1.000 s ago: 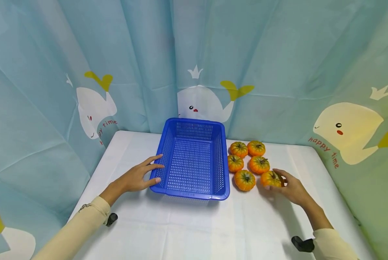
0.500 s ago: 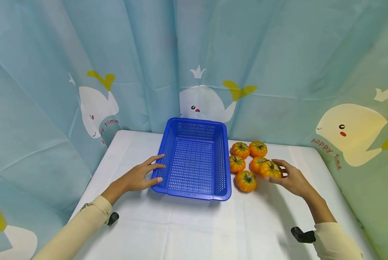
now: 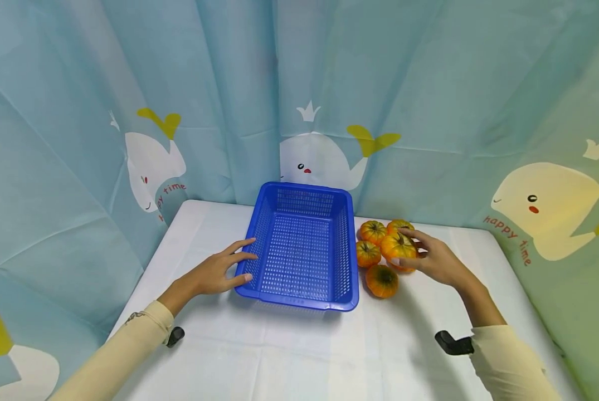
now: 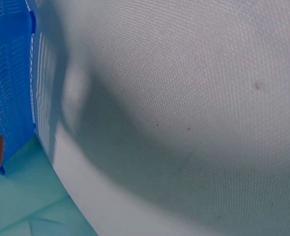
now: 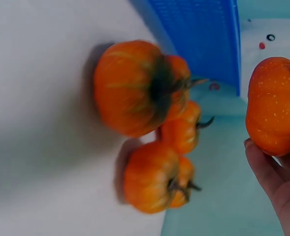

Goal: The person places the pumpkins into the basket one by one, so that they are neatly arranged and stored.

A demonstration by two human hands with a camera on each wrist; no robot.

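My right hand [image 3: 442, 262] holds a small orange-and-green pumpkin [image 3: 397, 247] between thumb and fingers, raised over the other pumpkins. In the right wrist view this pumpkin [image 5: 274, 108] hangs well above the table. Several more stand beside the basket: a front pumpkin [image 3: 381, 282], a left pumpkin [image 3: 368, 254] and a back pumpkin [image 3: 372, 230] among them. One is mostly hidden beneath the held one. My left hand [image 3: 216, 273] rests its spread fingertips along the left rim of a blue plastic basket [image 3: 299, 302], which has nothing in it.
A white cloth covers the table [image 3: 279, 356]. Behind and on both sides hangs a light blue curtain [image 3: 429, 83] printed with whales, close to the basket's far edge. Dark wrist devices [image 3: 453, 343] stick out by both sleeves.
My right hand has lifted the pumpkin from the near right of the group and carried it left and away. The front pumpkin has tipped. My left hand stays on the rim.
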